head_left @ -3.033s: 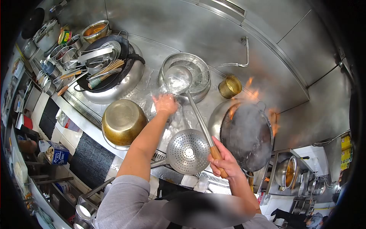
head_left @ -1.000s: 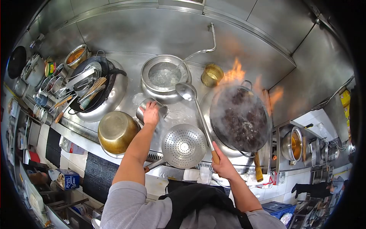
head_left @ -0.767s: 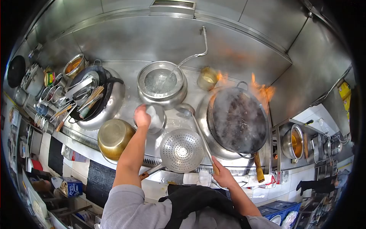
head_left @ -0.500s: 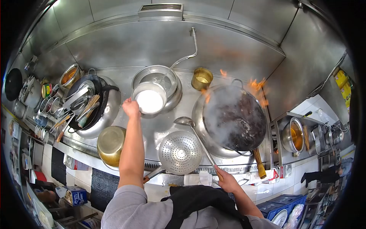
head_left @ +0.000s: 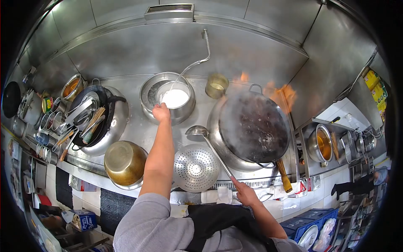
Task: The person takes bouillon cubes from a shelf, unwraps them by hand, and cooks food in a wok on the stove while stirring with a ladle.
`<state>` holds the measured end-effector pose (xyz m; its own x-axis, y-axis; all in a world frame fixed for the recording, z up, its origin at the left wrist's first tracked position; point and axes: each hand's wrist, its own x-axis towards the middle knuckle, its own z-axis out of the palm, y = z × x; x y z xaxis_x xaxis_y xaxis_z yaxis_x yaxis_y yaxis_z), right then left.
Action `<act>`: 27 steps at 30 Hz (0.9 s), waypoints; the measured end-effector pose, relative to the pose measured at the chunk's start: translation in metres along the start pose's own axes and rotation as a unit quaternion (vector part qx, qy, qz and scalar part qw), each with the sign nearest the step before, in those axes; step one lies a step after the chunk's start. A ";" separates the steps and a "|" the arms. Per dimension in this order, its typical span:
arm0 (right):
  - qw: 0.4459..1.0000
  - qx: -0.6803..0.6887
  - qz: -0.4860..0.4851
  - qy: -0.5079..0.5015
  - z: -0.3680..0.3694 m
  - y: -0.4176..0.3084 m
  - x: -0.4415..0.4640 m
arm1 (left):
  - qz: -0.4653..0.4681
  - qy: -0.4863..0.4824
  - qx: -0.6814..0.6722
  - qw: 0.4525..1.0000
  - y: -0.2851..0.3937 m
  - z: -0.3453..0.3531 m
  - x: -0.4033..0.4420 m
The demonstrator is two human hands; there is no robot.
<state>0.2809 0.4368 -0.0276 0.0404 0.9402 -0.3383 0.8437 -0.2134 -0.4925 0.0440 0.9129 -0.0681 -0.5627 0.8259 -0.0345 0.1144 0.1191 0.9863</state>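
Over the pot (head_left: 183, 112), a bowl (head_left: 175, 99) extends beyond the left grip (head_left: 161, 112) pinching it; the right grip (head_left: 247, 194) clasps a ladle (head_left: 196, 130).

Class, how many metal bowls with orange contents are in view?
2: one left bowl, in the picture's upper left, and one right bowl, near its right side. Others may be hidden.
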 end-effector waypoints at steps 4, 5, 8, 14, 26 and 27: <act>0.999 -0.023 0.035 -0.034 -0.003 -0.002 0.004 | 0.022 0.020 0.057 0.998 0.011 -0.004 -0.009; 0.999 -0.021 0.030 -0.033 -0.001 -0.001 0.005 | 0.022 0.020 0.056 0.998 0.006 -0.002 -0.005; 0.999 -0.014 0.018 -0.036 0.001 0.000 0.006 | 0.015 0.032 0.064 0.997 0.002 0.001 0.000; 0.999 0.008 -0.008 -0.031 0.011 0.009 0.014 | 0.029 -0.007 0.131 0.991 0.003 -0.001 0.002; 0.995 0.016 0.041 -0.092 0.000 -0.008 0.016 | 0.014 0.007 0.106 0.994 0.013 -0.006 -0.007; 0.995 0.021 0.038 -0.085 0.000 -0.008 0.015 | 0.015 0.009 0.105 0.994 0.014 -0.006 -0.008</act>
<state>0.2747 0.4530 -0.0286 0.0099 0.8633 -0.5045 0.8180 -0.2972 -0.4925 0.0450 0.9049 -0.0534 -0.5704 0.8214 -0.0006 0.2982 0.2078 0.9316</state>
